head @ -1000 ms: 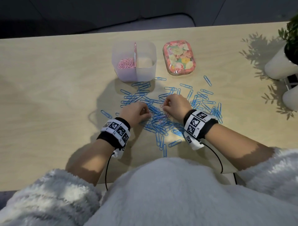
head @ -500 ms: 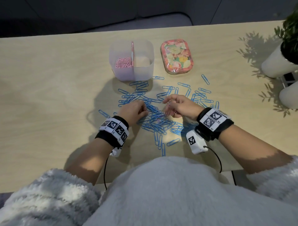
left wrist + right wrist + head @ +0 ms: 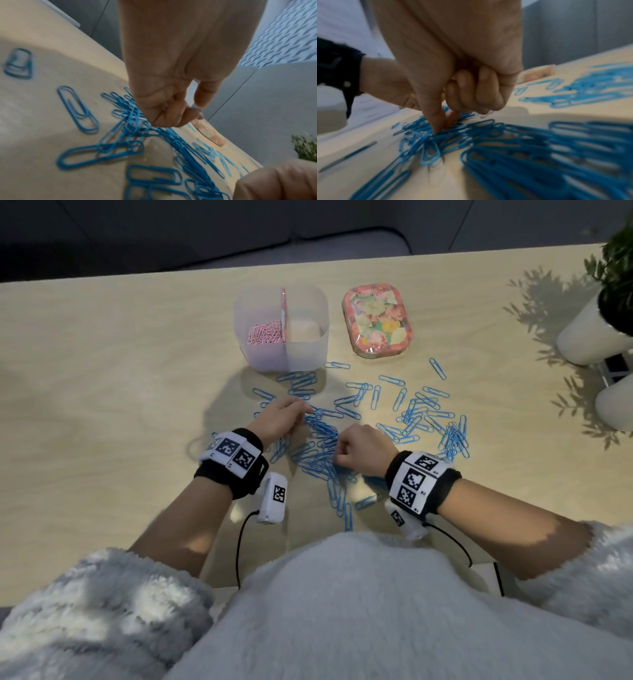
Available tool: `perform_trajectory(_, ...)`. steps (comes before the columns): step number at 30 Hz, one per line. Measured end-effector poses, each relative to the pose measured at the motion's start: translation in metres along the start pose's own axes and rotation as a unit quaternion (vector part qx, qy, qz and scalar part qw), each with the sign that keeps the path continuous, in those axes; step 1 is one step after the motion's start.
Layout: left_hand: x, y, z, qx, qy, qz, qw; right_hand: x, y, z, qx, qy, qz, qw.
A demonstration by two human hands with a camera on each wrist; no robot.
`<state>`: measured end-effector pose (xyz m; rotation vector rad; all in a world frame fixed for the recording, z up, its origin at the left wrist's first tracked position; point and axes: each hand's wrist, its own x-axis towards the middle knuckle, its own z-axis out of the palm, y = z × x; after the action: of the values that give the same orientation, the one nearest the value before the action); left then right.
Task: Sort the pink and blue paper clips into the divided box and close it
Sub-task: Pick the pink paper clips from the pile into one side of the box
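Both hands (image 3: 284, 419) (image 3: 363, 450) shifted over blue clips (image 3: 322, 453), fingers curled; any clip pinched is hidden.

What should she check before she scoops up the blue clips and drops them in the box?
1. Box open: ok, the flowered lid lies beside it.
2. Right compartment free for blue: ok, no clips visible in it.
3. Pink clips kept apart: ok, they sit in the left compartment.
4. Blue clips gathered: not ok, many lie scattered on the table.
5. Left hand has a hold: cannot tell, its fingers curl at the pile.
6. Right hand has a hold: ok, thumb and finger pinch into the pile.
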<state>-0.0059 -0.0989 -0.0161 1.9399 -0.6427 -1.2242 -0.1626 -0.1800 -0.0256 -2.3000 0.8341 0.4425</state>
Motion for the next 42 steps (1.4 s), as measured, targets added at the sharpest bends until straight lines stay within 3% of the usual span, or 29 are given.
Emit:
perform_trajectory(2, 0.002, 0.004, 0.006, -0.003, 0.001, 0.014, 1.0, -0.001, 0.004, -0.002, 0.029, -0.022, 0.01, 0.999)
perform_trajectory(5, 0.006, 0.002, 0.013, 0.122, -0.002, 0.092, 0.988, -0.002, 0.01, -0.007, 0.044, 0.004, 0.024, 0.999)
perform_trajectory(11, 0.004, -0.003, 0.017, 0.358, -0.018, 0.149, 0.922, -0.006, 0.0, -0.005, -0.024, 0.013, -0.006, 1.0)
perform_trajectory(13, 0.003, -0.006, 0.011, 0.379, -0.01, 0.153, 0.913, -0.007, -0.004, -0.003, -0.054, 0.008, -0.021, 0.998)
perform_trajectory(18, 0.001, -0.01, -0.007, 0.343, 0.058, 0.143, 0.927, -0.008, -0.004, 0.002, -0.087, -0.015, -0.046, 0.995)
perform_trajectory(20, 0.002, -0.012, -0.008, 0.348, 0.069, 0.15, 0.923, -0.008, 0.002, 0.002, -0.033, -0.024, -0.05, 0.998)
perform_trajectory(22, 0.004, -0.011, -0.005, 0.353, 0.064, 0.163, 0.919, -0.01, 0.011, -0.005, 0.104, 0.004, -0.039, 0.994)
perform_trajectory(24, 0.005, -0.008, 0.003, 0.356, 0.051, 0.177, 0.916, -0.01, 0.022, -0.016, 0.251, 0.03, -0.002, 0.967)
perform_trajectory(27, 0.007, -0.002, 0.017, 0.371, 0.029, 0.193, 0.908, -0.008, 0.039, -0.032, 0.467, 0.062, 0.07, 0.88)
perform_trajectory(29, 0.009, 0.002, 0.024, 0.402, 0.015, 0.194, 0.895, -0.007, 0.045, -0.04, 0.525, 0.088, 0.112, 0.839)
perform_trajectory(30, 0.01, 0.004, 0.026, 0.42, 0.009, 0.192, 0.887, -0.005, 0.048, -0.041, 0.524, 0.093, 0.124, 0.838)
perform_trajectory(31, 0.012, 0.006, 0.028, 0.436, 0.002, 0.19, 0.88, -0.004, 0.05, -0.043, 0.505, 0.095, 0.12, 0.85)
perform_trajectory(33, 0.012, 0.008, 0.03, 0.463, -0.015, 0.184, 0.867, -0.001, 0.052, -0.041, 0.382, 0.093, 0.053, 0.918)
perform_trajectory(35, 0.012, 0.008, 0.03, 0.48, -0.032, 0.18, 0.858, 0.001, 0.052, -0.04, 0.176, 0.065, -0.031, 0.982)
perform_trajectory(36, 0.012, 0.007, 0.03, 0.484, -0.036, 0.178, 0.856, 0.001, 0.051, -0.039, 0.059, 0.058, -0.049, 0.995)
perform_trajectory(38, 0.012, 0.005, 0.029, 0.482, -0.038, 0.173, 0.858, 0.002, 0.047, -0.038, -0.095, 0.065, -0.073, 0.991)
perform_trajectory(40, 0.011, 0.002, 0.027, 0.454, -0.045, 0.166, 0.874, 0.004, 0.044, -0.034, -0.136, 0.071, -0.099, 0.983)
perform_trajectory(42, 0.01, 0.001, 0.022, 0.38, -0.032, 0.156, 0.911, 0.004, 0.044, -0.031, -0.149, 0.073, -0.104, 0.981)
